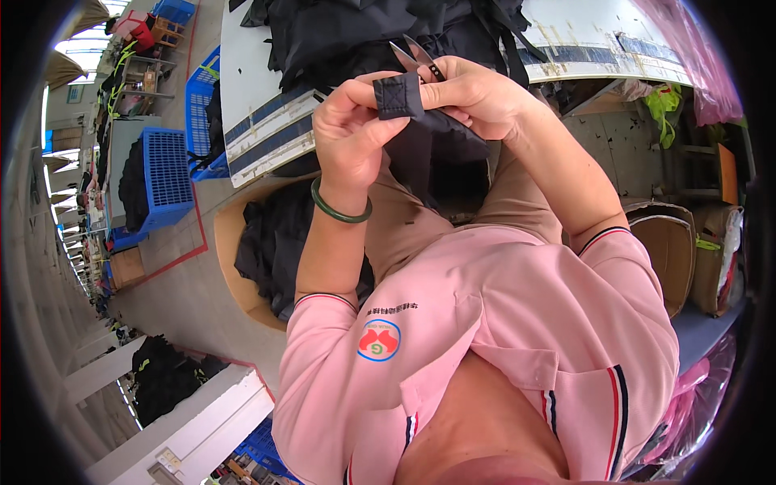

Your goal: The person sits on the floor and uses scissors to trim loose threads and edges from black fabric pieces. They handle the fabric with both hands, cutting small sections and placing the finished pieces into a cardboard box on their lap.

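Observation:
My left hand [349, 137], a dark green bangle on its wrist, pinches a black fabric strap end [396, 97] between thumb and fingers. A square with crossed stitching shows on that end. Close against it, my right hand [485, 95] is closed round a pair of small scissors [418, 56], their metal blades parted and pointing up and away. The right thumb also presses the strap's edge. Black cloth [449, 137] hangs below both hands over my lap. The scissors' handles are mostly hidden in the right palm.
A heap of black fabric [347, 36] covers part of the white table [250, 89] ahead. Left of my legs stands a carton [230, 250] with black cloth. Blue crates [167, 174] are farther left. Another carton [667, 250] and pink plastic [687, 40] are at right.

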`<move>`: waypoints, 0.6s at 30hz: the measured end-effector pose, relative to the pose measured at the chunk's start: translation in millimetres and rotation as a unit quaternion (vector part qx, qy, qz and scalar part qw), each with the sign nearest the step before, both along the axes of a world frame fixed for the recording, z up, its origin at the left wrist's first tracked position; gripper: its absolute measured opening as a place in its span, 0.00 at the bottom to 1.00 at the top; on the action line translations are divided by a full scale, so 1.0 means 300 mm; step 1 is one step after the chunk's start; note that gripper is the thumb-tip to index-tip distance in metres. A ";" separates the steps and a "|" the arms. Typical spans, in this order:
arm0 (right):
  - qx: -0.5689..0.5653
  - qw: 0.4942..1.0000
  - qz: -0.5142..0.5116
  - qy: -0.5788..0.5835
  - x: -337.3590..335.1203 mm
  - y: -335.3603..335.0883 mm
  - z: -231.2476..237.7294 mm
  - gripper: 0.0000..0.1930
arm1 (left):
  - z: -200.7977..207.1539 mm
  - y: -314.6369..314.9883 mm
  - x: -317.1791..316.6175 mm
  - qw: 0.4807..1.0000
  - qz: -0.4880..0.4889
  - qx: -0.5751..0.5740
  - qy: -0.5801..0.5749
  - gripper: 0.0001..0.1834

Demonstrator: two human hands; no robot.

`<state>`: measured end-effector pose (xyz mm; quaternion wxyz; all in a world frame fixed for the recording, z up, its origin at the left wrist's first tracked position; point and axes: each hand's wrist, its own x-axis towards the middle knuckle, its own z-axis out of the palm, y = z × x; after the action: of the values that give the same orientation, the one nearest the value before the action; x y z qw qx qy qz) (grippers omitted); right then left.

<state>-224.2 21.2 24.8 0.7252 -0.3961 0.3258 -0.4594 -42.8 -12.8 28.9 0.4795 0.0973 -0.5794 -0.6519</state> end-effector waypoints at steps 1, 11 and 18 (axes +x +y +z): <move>-0.005 1.000 0.017 0.002 -0.008 0.002 0.003 0.08 | 0.001 -0.001 -0.002 1.000 -0.003 -0.012 -0.005 0.08; -0.288 0.866 -0.233 0.336 -0.003 0.118 0.032 0.16 | -0.056 -0.013 -0.022 0.983 0.178 -0.032 0.041 0.11; -0.096 0.978 -0.105 0.152 0.079 0.170 -0.007 0.17 | -0.053 0.012 -0.055 0.971 0.235 -0.036 0.035 0.08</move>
<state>-200.5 72.2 22.7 0.5737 -0.4928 0.4259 -0.4965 -59.5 -9.2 12.8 0.6421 0.1905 -0.5461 -0.5032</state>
